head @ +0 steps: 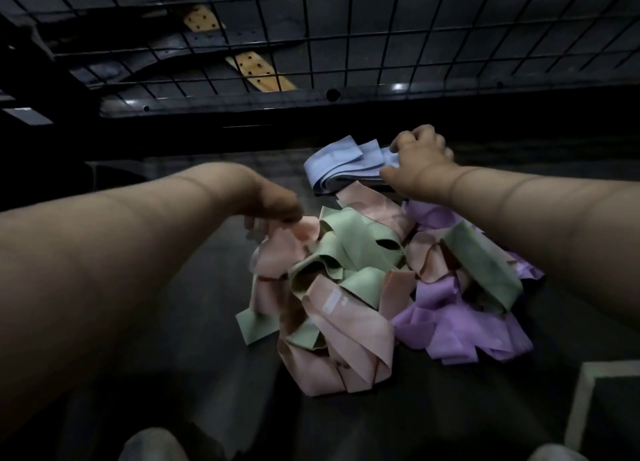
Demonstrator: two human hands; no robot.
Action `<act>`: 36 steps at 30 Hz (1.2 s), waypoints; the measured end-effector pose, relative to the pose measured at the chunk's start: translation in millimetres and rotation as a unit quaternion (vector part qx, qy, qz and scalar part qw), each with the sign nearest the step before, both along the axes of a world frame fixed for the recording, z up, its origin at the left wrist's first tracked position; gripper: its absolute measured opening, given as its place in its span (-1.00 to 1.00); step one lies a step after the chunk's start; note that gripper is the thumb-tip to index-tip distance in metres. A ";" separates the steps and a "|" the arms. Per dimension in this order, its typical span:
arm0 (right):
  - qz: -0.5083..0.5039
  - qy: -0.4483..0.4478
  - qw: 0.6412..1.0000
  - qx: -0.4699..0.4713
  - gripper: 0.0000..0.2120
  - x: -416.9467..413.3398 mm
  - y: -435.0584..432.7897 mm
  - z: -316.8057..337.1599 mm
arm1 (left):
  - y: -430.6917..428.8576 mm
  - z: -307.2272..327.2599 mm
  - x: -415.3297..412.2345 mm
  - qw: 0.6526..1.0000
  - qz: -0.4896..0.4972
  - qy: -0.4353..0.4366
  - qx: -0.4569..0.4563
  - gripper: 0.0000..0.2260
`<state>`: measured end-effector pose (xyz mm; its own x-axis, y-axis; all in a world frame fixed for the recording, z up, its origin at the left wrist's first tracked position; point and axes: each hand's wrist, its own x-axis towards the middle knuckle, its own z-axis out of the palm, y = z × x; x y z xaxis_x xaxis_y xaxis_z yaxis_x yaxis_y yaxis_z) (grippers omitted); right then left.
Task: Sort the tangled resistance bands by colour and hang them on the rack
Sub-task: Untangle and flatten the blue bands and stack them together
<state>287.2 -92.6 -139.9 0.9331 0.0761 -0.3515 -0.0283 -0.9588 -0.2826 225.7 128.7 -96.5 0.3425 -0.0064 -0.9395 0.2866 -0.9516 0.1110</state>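
Observation:
A tangled heap of resistance bands lies on the dark floor: pink bands, green bands and purple bands wound through each other. A separate stack of light blue bands lies behind the heap. My right hand grips the right end of that blue stack with curled fingers. My left hand reaches down into the heap's left side and pinches a pink band there; its fingertips are partly hidden and blurred.
A black wire grid rack stands at the back above a dark metal bar. Behind the grid lie tan perforated strips. A pale-edged frame sits at the lower right. My knees show at the bottom edge.

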 end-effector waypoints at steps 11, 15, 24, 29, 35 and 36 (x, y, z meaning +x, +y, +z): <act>-0.164 0.018 0.984 0.059 -0.55 17.4 8.7 -27.1 | -22.1 -67.1 41.0 0.928 0.136 -0.344 -0.048 -0.37; -0.148 0.019 0.983 0.104 -0.63 16.7 -4.3 -28.5 | -24.6 -69.9 37.9 0.904 0.086 -0.414 -0.067 -0.36; -0.178 0.010 0.970 0.164 -0.59 15.7 -10.0 -30.2 | -47.2 -73.9 48.6 0.898 -0.044 -0.427 -0.097 -0.48; -0.140 -0.014 0.977 0.162 -0.69 11.9 -16.5 -33.7 | -49.4 -82.5 48.0 0.895 -0.079 -0.434 -0.065 -0.37; -0.141 0.001 0.980 0.141 -0.64 17.1 -14.9 -32.5 | -49.2 -82.2 51.0 0.908 -0.029 -0.410 -0.084 -0.28; -0.140 -0.007 0.978 0.151 -0.64 16.2 -14.7 -32.9 | -48.0 -82.3 52.6 0.905 -0.013 -0.416 -0.086 -0.32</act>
